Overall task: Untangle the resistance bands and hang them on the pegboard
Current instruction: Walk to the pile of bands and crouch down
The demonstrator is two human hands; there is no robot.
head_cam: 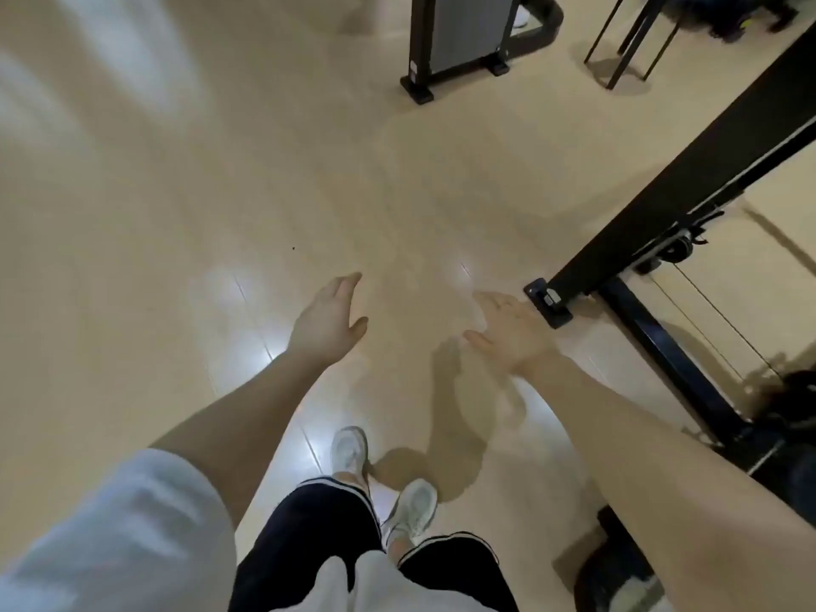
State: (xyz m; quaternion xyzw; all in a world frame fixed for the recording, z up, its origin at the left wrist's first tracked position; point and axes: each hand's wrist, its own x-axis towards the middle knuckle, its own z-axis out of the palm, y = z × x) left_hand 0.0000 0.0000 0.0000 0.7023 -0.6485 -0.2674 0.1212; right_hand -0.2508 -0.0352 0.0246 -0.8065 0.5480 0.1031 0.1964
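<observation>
Both of my arms reach forward over a glossy beige floor. My left hand is held out with straight fingers and holds nothing. My right hand is spread palm-up, also with nothing in it. No resistance bands and no pegboard appear in this view. My feet in white shoes stand on the floor below my hands.
A black cable-machine frame with a pulley and cables runs diagonally along the right, its foot plate just beyond my right hand. Another black machine base stands at the top centre. Thin black stand legs are at the top right.
</observation>
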